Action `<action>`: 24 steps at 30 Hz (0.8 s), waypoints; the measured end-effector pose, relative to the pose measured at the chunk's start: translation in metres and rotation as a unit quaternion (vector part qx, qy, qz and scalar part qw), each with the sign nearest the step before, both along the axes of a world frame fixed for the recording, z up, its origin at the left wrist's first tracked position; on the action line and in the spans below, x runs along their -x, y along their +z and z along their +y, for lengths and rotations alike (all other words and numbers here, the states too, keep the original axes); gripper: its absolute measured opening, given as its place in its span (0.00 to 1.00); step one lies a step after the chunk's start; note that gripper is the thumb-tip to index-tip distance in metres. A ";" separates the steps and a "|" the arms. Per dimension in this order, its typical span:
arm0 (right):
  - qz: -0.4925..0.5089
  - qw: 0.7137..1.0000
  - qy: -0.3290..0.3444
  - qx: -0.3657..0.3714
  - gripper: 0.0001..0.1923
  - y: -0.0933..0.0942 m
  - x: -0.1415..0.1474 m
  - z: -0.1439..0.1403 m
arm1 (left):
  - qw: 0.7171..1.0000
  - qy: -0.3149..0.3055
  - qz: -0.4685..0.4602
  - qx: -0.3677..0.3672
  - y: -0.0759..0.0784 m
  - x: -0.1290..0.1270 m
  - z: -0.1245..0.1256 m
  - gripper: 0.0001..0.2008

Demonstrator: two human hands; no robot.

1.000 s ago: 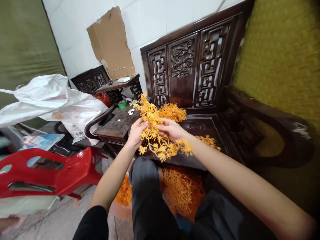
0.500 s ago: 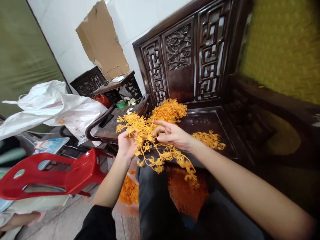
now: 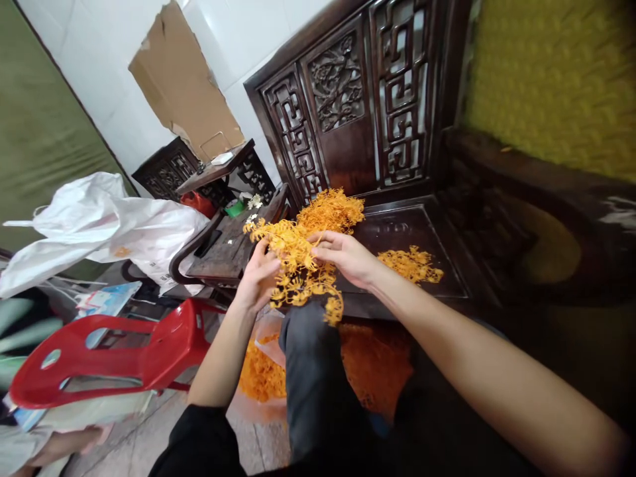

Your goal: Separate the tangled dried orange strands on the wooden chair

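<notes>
A tangled bunch of yellow-orange plastic flower pieces on thin stems is held up over my knee. My left hand grips its left side, with the fingers partly hidden behind the pieces. From the right, my right hand pinches the bunch between thumb and fingertips. One strand dangles below, towards the knee. Just behind my hands, a heap of orange pieces rests on the dark wooden seat. A smaller pile of orange pieces lies beyond my right wrist.
A clear plastic bag full of orange pieces stands on the floor by my leg. Left are a red plastic chair and white sacks. A side table holds green tape. A person's leg shows at lower left.
My hands have gathered the bunch more compactly. The long strand that hung out to the right now hangs shorter and nearer my knee. My right index finger has moved down onto the pieces.
</notes>
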State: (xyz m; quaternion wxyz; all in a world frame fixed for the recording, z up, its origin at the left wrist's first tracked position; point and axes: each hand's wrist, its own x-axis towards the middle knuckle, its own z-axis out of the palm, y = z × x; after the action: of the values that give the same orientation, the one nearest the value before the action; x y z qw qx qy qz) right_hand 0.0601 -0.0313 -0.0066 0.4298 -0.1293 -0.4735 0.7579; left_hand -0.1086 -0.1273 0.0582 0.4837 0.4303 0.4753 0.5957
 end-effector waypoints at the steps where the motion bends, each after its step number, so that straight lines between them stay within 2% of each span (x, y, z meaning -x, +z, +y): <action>1: -0.009 1.000 -0.025 0.004 0.20 -0.003 0.001 0.000 | 0.999 -0.008 0.049 -0.014 -0.005 -0.001 0.005 0.39; 4: -0.022 0.997 -0.078 0.004 0.18 -0.010 0.007 -0.004 | 0.984 0.026 0.170 -0.040 -0.022 -0.001 0.022 0.46; 6: -0.021 0.995 -0.097 0.025 0.17 -0.012 0.011 -0.008 | 0.976 0.063 0.200 -0.052 -0.031 0.001 0.035 0.43; 9: -0.004 0.991 -0.088 0.102 0.14 -0.010 0.010 -0.007 | 0.955 0.126 0.260 -0.071 -0.038 0.011 0.052 0.37; 11: 0.014 0.985 -0.094 0.144 0.13 -0.005 0.005 -0.002 | 0.928 0.162 0.329 -0.063 -0.040 0.022 0.063 0.30; 13: 0.021 0.978 -0.132 0.162 0.12 -0.001 -0.001 0.005 | 0.894 0.189 0.404 -0.043 -0.039 0.034 0.074 0.21; 15: 0.014 0.969 -0.195 0.153 0.11 0.002 -0.007 0.013 | 0.854 0.211 0.476 -0.024 -0.036 0.042 0.086 0.13; 18: 0.020 0.949 -0.295 0.109 0.11 0.001 -0.018 0.032 | 0.802 0.198 0.564 0.007 -0.027 0.049 0.101 0.10; 21: 0.075 0.905 -0.404 0.110 0.11 -0.005 -0.048 0.065 | 0.770 0.206 0.603 0.018 -0.013 0.062 0.108 0.09; 23: 0.113 0.839 -0.512 0.145 0.11 -0.009 -0.077 0.091 | 0.783 0.240 0.574 0.023 -0.006 0.076 0.111 0.09; 24: 0.124 0.810 -0.554 0.143 0.11 -0.011 -0.090 0.100 | 0.802 0.243 0.544 0.034 -0.004 0.083 0.114 0.09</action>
State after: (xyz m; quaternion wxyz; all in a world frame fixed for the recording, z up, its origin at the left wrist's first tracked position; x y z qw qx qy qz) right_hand 0.1506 0.0692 -0.0174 0.8088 -0.3345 -0.1504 0.4597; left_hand -0.1918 -0.0133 0.0545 -0.0006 0.5371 0.7696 0.3454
